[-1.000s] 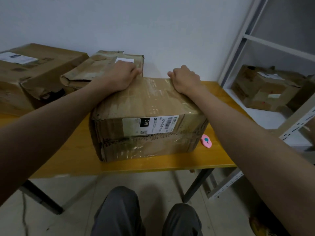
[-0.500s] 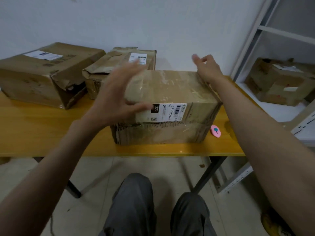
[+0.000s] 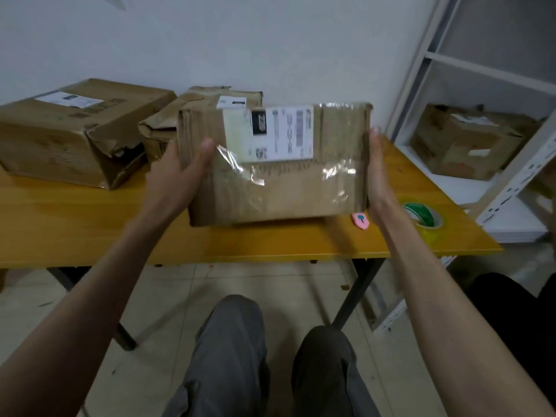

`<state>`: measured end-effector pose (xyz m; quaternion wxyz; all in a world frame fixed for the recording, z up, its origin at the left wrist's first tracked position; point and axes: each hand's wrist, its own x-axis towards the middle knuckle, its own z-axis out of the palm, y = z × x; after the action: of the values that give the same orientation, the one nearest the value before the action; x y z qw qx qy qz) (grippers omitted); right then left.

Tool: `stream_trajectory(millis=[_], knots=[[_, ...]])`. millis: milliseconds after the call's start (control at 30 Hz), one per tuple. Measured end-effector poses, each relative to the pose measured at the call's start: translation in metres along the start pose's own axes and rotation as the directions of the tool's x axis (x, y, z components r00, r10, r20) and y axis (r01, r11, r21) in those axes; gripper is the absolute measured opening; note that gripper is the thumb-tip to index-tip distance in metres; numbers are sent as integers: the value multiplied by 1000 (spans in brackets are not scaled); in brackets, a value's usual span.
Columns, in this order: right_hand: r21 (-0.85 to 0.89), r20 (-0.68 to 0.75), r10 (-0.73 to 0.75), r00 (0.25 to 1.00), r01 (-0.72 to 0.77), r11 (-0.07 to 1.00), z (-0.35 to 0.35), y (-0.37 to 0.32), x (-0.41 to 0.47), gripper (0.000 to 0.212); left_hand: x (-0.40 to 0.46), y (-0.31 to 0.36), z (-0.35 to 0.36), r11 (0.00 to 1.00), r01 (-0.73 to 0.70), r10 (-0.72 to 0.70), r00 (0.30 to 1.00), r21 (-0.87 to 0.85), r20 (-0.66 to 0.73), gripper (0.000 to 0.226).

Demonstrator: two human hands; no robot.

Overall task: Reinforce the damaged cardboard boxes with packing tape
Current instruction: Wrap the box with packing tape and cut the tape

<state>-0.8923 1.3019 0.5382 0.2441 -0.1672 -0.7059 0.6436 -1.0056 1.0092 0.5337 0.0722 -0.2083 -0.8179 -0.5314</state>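
We have just tipped the box up, label facing us, left hand gripping its left side, right hand pressed flat; taping looks next.

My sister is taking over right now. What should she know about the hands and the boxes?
Left hand: grips the left side of the labelled box, thumb on the front.
Right hand: pressed flat against the box's right side.
The box is tipped up at the front of the table, label facing the camera, clear tape already on it.
Tape roll and pink cutter lie on the table to the right.
Two crushed boxes, a big one and a smaller one, wait at the back; another sits on the shelf.
Left: tape the damaged boxes.
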Motion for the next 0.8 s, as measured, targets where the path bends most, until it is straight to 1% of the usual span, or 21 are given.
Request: stream_trajectory(millis=[67, 100, 133, 233, 267, 300, 367, 400, 433, 467, 500, 533, 567, 600, 667, 733, 800], knots=[[-191, 14, 13, 1000, -10, 981, -6, -15, 7, 94, 11, 26, -9, 983, 48, -45, 999, 179, -25, 78], [-238, 33, 35, 999, -26, 971, -10, -22, 9, 97, 18, 39, -15, 971, 66, -67, 998, 231, -5, 80], [-278, 52, 58, 997, -41, 960, -13, -29, 10, 92, 23, 50, -20, 965, 80, -91, 995, 249, 32, 80], [-361, 96, 110, 989, -68, 930, -21, -41, 12, 55, 34, 66, -27, 941, 142, -191, 972, 306, 136, 83], [-370, 99, 135, 986, -89, 925, -21, -44, 10, 48, 38, 65, -26, 927, 190, -254, 953, 324, 167, 83], [-376, 79, 161, 984, -120, 919, -21, -45, 12, 46, 40, 64, -23, 900, 243, -327, 925, 361, 194, 83], [-419, 42, 200, 979, -164, 893, -18, -48, 14, 53, 47, 60, -18, 837, 293, -427, 878, 462, 215, 84], [-461, 31, 196, 980, -160, 873, -14, -51, 15, 57, 51, 61, -15, 807, 271, -431, 877, 525, 210, 83], [-529, 15, 170, 985, -137, 838, -10, -54, 17, 59, 55, 62, -12, 776, 197, -379, 905, 600, 194, 77], [-600, 1, 132, 991, -105, 793, -5, -57, 19, 61, 61, 63, -9, 744, 74, -257, 949, 664, 182, 67], [-669, 4, 101, 995, -73, 740, -2, -59, 23, 62, 66, 65, -4, 713, -62, -110, 974, 698, 199, 58], [-725, 19, 80, 997, -41, 687, 3, -62, 25, 62, 73, 66, 2, 682, -179, 6, 971, 709, 240, 54], [-763, 39, 77, 996, -20, 647, 6, -63, 29, 62, 81, 66, 11, 647, -266, 66, 953, 715, 295, 57], [-781, 52, 78, 996, -7, 624, 8, -64, 31, 62, 90, 65, 22, 618, -322, 66, 930, 717, 360, 64], [-784, 65, 103, 993, -13, 621, 9, -61, 36, 63, 105, 63, 45, 601, -359, -32, 882, 714, 470, 78], [-763, 65, 112, 992, -23, 645, 7, -56, 39, 63, 114, 62, 64, 622, -363, -102, 841, 694, 532, 86], [-755, 64, 100, 993, -18, 656, 6, -52, 44, 62, 114, 65, 71, 638, -370, -121, 818, 676, 562, 93]])
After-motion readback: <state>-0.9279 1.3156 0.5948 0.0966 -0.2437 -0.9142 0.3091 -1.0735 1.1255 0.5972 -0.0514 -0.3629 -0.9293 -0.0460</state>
